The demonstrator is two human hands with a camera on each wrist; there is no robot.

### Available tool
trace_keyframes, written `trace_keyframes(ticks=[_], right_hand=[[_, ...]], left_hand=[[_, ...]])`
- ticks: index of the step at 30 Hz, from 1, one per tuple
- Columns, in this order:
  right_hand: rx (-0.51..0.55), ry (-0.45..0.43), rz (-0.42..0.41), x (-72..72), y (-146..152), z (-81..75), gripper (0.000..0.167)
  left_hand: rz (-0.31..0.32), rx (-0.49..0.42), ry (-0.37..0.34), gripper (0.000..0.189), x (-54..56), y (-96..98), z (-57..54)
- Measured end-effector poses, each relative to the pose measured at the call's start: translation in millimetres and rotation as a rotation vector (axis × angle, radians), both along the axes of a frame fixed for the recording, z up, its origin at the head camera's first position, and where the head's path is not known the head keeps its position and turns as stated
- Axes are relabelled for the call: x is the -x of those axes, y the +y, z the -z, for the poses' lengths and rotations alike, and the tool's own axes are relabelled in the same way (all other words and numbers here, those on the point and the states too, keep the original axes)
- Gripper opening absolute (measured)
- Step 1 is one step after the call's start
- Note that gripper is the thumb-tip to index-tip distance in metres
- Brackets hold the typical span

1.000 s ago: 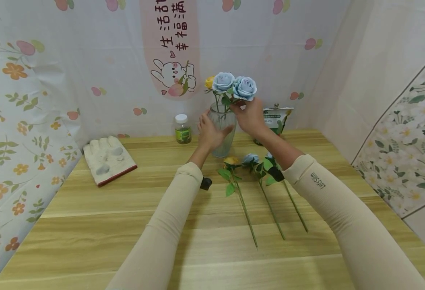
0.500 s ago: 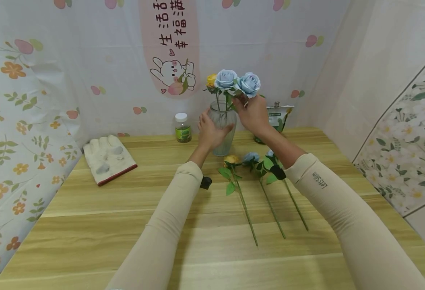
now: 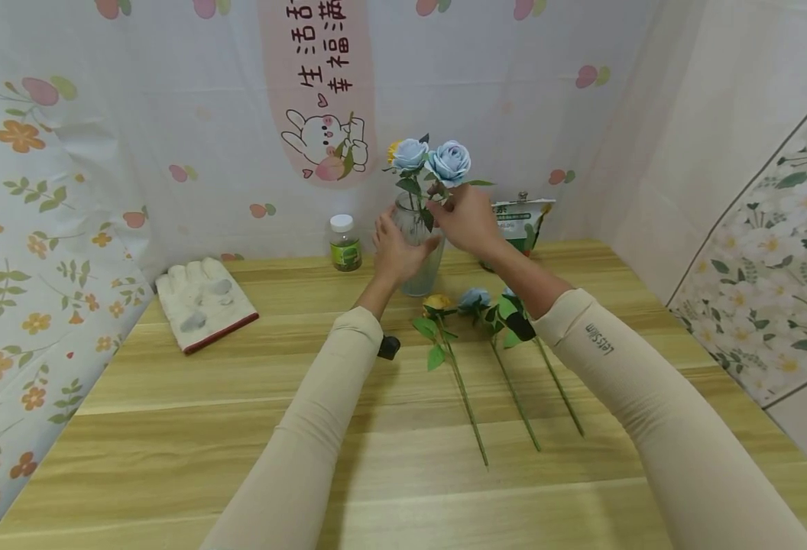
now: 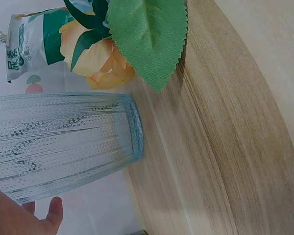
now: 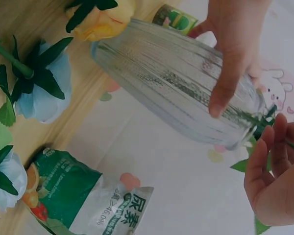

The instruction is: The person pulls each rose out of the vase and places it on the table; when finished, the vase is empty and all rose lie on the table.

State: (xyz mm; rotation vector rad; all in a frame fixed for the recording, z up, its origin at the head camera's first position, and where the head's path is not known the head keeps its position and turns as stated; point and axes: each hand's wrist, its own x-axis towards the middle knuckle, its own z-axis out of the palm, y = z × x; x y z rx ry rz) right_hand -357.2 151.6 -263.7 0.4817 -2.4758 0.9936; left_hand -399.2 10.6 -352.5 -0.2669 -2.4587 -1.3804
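My left hand [image 3: 398, 252] is wrapped around the side of a clear ribbed glass vase [image 3: 421, 279], which stands upright on the wooden table. In the right wrist view, its thumb lies along the glass [image 5: 171, 83]. Just over the vase's mouth, my right hand [image 3: 468, 220] pinches the stem of a light-blue rose [image 3: 450, 163], whose bloom rises above the fingers. Another blue rose [image 3: 409, 154] and a yellow rose [image 3: 392, 151] stand in the vase, the yellow one partly hidden behind. Leaves hang around the rim.
On the table before the vase lie a yellow rose [image 3: 438, 303] and two blue roses, one with its bloom here [image 3: 474, 299], stems toward me. A green-lidless-looking pouch [image 5: 73, 191] and a white-capped jar [image 3: 345, 243] stand behind. A white glove [image 3: 204, 302] lies left.
My right hand and the blue rose it holds have shifted left, closer over the vase's mouth, and the bloom has turned. My left hand stays on the vase.
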Motion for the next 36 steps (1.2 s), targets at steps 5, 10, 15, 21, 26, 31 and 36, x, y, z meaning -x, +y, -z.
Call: trace_keyframes(ticks=[5,10,15,21,26,31,36], right_hand=[[0.033,0.01,0.008,1.8,-5,3.5,0.02],[0.068,0.047,0.028,2.7,-5,2.3,0.018],[0.119,0.075,0.021,3.9,-4,1.8,0.02],[0.131,0.139,-0.006,7.4,-2,1.8,0.017],[0.104,0.15,-0.017,10.1,-1,0.7,0.016],[0.099,0.097,-0.051,11.6,-4,4.3,0.017],[0.077,0.088,-0.065,12.6,-4,5.0,0.016]], left_hand=[[0.014,0.005,0.004,0.103,1.4,-2.9,1.6],[0.012,-0.001,0.011,0.103,2.4,-2.1,1.2],[-0.003,0.001,0.002,0.103,3.0,-0.1,0.5],[-0.009,0.025,-0.002,0.103,4.0,-1.9,1.9],[-0.019,0.019,0.017,0.104,4.9,-3.6,4.8],[-0.046,0.019,0.035,0.105,3.4,-3.5,9.6],[-0.053,0.027,0.05,0.107,0.7,-1.3,10.1]])
